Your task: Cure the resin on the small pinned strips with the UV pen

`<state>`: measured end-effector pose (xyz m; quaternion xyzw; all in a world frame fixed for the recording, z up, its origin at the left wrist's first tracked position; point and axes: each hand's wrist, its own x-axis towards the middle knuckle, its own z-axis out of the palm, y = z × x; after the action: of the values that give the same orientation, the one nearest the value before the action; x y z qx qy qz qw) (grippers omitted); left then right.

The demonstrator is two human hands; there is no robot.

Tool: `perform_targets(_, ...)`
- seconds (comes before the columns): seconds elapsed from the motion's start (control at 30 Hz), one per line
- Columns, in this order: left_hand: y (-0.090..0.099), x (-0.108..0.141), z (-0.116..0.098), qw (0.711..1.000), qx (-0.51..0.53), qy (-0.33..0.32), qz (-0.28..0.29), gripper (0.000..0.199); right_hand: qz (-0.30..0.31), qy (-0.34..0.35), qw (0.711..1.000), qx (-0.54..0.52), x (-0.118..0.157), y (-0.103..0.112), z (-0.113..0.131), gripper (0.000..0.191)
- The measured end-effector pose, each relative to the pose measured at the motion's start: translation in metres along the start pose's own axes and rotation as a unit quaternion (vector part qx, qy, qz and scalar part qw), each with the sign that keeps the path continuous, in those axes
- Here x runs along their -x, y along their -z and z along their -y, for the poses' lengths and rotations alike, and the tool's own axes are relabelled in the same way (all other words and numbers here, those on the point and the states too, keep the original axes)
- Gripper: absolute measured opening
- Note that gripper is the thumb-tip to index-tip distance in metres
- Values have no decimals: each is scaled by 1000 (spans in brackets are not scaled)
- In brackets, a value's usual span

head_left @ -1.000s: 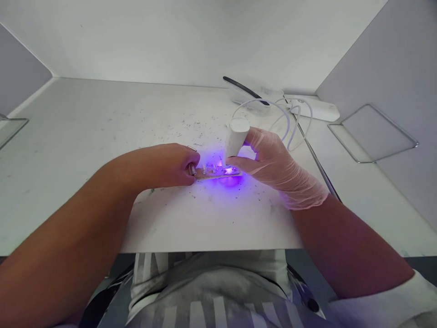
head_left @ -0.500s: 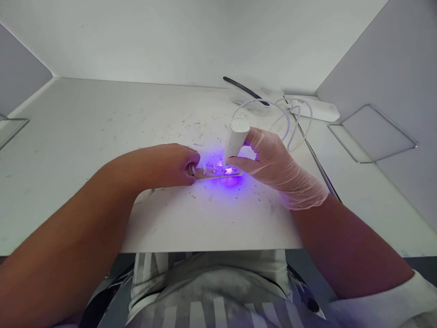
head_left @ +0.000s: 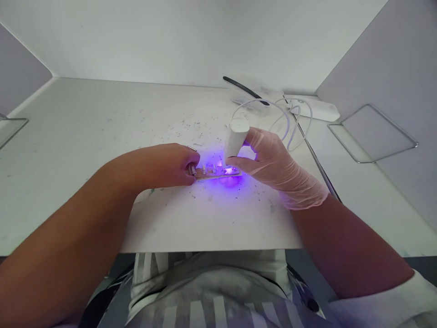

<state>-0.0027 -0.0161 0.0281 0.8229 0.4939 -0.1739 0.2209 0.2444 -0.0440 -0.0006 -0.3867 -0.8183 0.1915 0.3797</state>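
Observation:
My bare left hand (head_left: 170,166) is closed on the left end of a narrow flat strip (head_left: 215,176) that lies low over the worktop. Several small shiny pieces stand in a row along the strip, too small to name. In my gloved right hand (head_left: 264,157) is a white handheld UV lamp (head_left: 238,132), gripped upright with its head down at the strip's right end. Violet light falls from it onto the strip and the surface around. The fingertips of my right hand are partly behind the lamp.
Dark specks of debris dot the white worktop (head_left: 102,118). At the back lie a black curved file (head_left: 246,91), clear plastic pieces, looped white cable (head_left: 288,118) and a white power strip (head_left: 317,110). Wire frames (head_left: 373,132) stick out at both sides, and panels enclose the back and sides.

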Motion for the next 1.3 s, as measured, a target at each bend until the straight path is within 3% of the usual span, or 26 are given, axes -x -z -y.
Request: perform_targets(1.3,1,2,1,999,-30,23,13,12,-10,-14,1000,-23,2,-1,3,7)
